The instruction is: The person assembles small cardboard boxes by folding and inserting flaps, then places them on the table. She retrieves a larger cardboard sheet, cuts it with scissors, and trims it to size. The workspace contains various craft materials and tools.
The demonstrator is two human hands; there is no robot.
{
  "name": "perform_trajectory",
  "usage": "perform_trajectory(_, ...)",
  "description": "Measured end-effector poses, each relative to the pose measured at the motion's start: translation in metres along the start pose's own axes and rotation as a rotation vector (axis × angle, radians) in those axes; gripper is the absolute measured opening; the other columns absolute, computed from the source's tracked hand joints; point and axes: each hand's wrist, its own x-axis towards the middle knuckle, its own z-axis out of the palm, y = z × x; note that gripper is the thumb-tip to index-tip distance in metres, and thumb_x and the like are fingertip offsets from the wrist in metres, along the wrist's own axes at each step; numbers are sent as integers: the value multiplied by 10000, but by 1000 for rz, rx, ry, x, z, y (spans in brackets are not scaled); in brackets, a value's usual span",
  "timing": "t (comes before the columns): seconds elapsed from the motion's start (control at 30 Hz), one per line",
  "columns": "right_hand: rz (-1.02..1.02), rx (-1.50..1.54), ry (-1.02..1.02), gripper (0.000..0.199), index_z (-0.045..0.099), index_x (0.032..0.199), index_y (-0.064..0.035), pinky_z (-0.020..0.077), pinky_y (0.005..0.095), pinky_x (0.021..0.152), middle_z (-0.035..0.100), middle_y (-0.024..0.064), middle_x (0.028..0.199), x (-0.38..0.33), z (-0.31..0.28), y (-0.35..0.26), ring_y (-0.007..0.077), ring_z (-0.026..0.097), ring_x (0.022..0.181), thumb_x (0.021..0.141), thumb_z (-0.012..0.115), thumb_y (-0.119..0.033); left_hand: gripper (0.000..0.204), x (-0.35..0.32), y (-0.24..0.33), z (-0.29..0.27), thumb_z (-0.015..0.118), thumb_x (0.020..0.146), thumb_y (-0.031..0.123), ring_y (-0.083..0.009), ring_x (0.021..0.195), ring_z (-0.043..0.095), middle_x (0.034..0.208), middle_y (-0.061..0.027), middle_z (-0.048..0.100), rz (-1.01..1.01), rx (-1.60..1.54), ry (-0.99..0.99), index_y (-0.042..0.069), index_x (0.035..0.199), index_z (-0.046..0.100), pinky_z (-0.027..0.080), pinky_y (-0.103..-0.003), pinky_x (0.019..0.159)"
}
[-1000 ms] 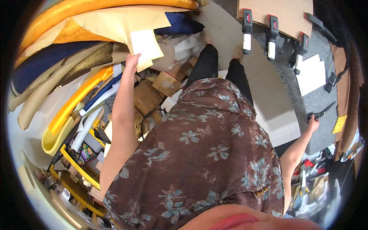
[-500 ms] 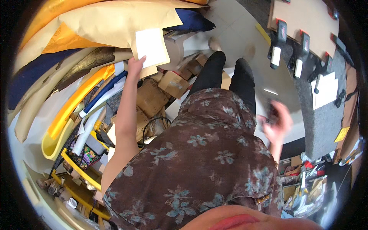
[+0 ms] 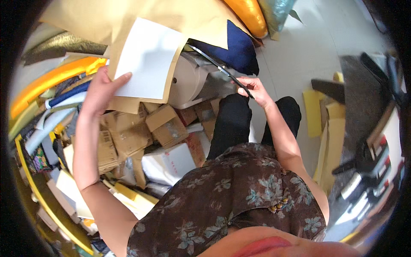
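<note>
One large tan sheet [image 3: 90,25] spreads over the upper part of the view, from 10 to 12 o'clock, lying across several rolls. Next in size, a dark grey tabletop [image 3: 359,81] stands between 2 and 3 o'clock, well apart from both hands, with blurred things beside it toward 4 o'clock. A pile of cardboard boxes [image 3: 128,132] sits at 9 o'clock, below the sheet and just inside the left forearm. A navy roll [image 3: 242,53] pokes out at 1 o'clock from under the sheet's jagged edge, and the end of an orange roll [image 3: 248,17] shows above it in the same direction. A smaller white carton [image 3: 169,162] lies between 7 and 8 o'clock, near the boxes. At 11 o'clock is a white sheet [image 3: 147,60], tilted and laid over tan material that shows as a border along its right and lower edges. The scissors [image 3: 222,70] are at 12 o'clock, tip toward 11 and near the tan sheet; they are seen almost edge-on, so whether the blades are parted cannot be told. The left hand [image 3: 102,91], at 10 o'clock, pinches the white sheet's lower left edge together with the tan layer, thumb on top. The right hand [image 3: 255,91], at 2 o'clock, has its fingers wrapped around the scissors' black handles
</note>
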Motion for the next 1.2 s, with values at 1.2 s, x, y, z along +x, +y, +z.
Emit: perform_trajectory(1.2, -408, 549, -99, 217, 433, 1114, -63, 429, 255, 614, 505, 32, 824, 56, 188, 39, 100, 508, 691, 1003, 481, -243, 477, 12, -15, 1, 738, 818, 161, -146, 975, 614, 1085, -76, 646, 233, 138, 22, -26, 1200, 523, 511, -298, 854)
